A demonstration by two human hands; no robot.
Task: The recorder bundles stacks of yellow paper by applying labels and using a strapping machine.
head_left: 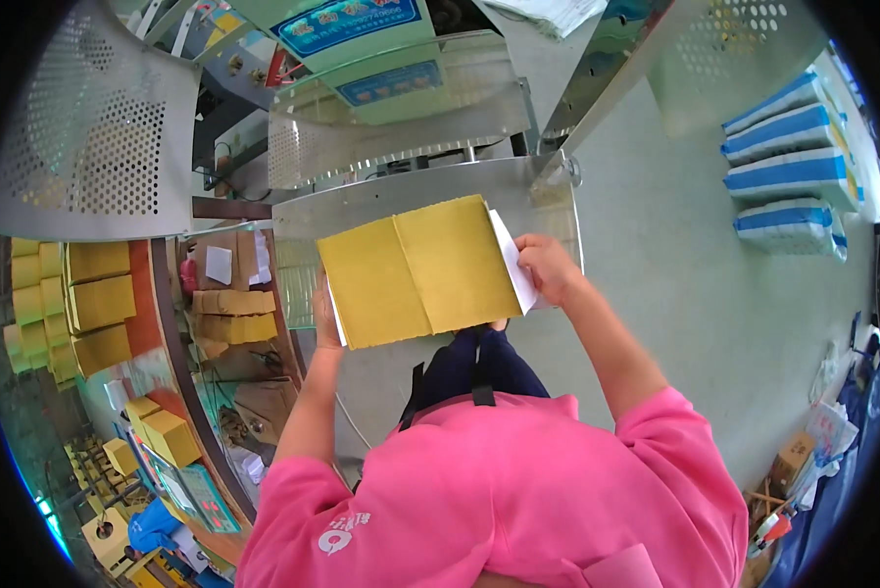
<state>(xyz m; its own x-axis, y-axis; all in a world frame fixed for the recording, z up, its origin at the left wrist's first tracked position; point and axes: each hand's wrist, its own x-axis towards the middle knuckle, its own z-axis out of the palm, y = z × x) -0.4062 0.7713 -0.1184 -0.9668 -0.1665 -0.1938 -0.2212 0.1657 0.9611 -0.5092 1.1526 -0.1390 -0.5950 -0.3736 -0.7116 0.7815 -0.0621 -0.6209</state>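
Between my two hands is a wide block of yellow rough-edged paper (pixel 411 269), with a seam or fold running down its middle. White paper (pixel 514 263) sticks out at its right end, and a thin white strip shows at its left end. My left hand (pixel 326 316) is closed on the left end, its fingers partly hidden by the block. My right hand (pixel 548 269) grips the white paper at the right end, thumb on top. The block is held level in front of a metal machine tray (pixel 362 201), over its near edge.
A clear guard (pixel 401 132) and perforated metal panels (pixel 97 137) surround the machine ahead. At left, a wooden bench (pixel 171 343) bears yellow paper stacks (pixel 102 302) and a teal scale (pixel 208 495). Blue-and-white packages (pixel 788 176) lie on the floor (pixel 656 216) at right.
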